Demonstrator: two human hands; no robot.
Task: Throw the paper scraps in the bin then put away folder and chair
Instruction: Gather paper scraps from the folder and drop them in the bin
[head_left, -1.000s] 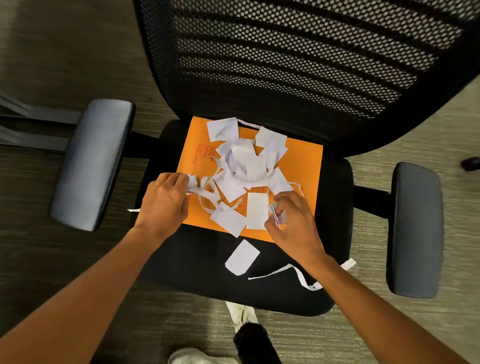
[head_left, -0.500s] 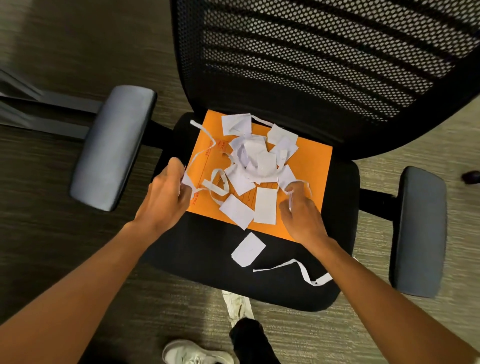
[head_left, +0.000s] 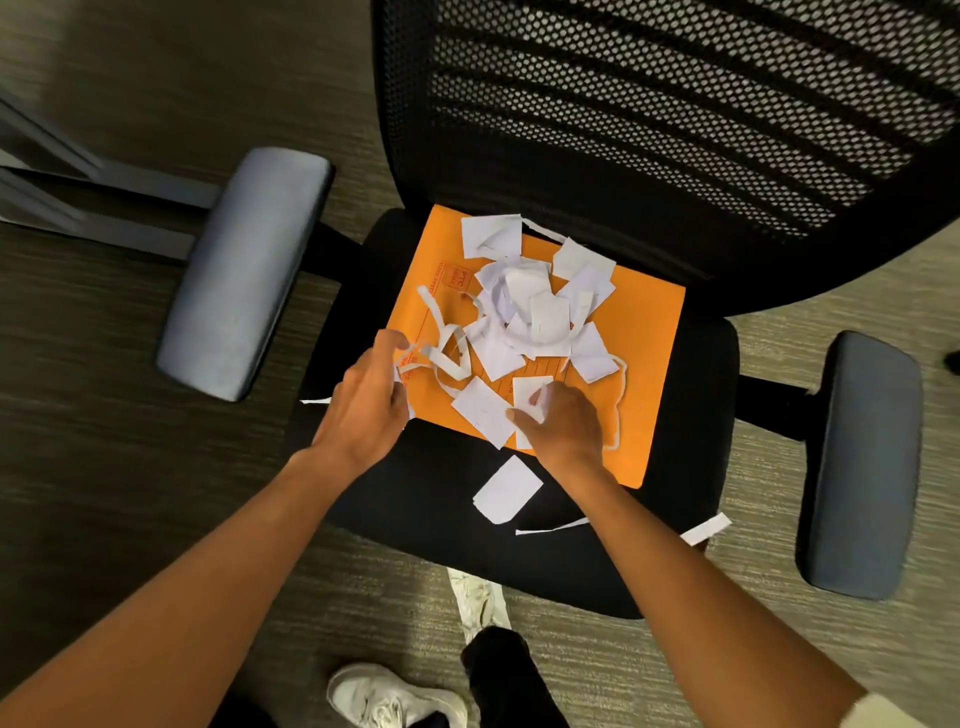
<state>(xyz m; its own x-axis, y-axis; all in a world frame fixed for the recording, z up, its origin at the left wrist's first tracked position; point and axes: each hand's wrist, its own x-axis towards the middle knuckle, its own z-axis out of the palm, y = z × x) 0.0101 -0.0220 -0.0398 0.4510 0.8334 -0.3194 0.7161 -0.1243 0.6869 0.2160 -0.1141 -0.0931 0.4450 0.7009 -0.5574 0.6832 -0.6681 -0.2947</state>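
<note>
The person's forearms are bare, with a pale cream sleeve cuff (head_left: 883, 712) at the right elbow. They wear a white laced sneaker (head_left: 395, 699) and a dark black trouser leg (head_left: 501, 670).

— How is the light?
— Dim and warm; the floor (head_left: 130, 467) sinks into shadow toward the upper left, while the orange folder (head_left: 654, 374) and white paper scraps (head_left: 530, 306) stand out bright.
— Sharpness?
— Soft all over; the left hand (head_left: 363, 410) smears with motion, and the edges bow outward from the wide lens.
</note>
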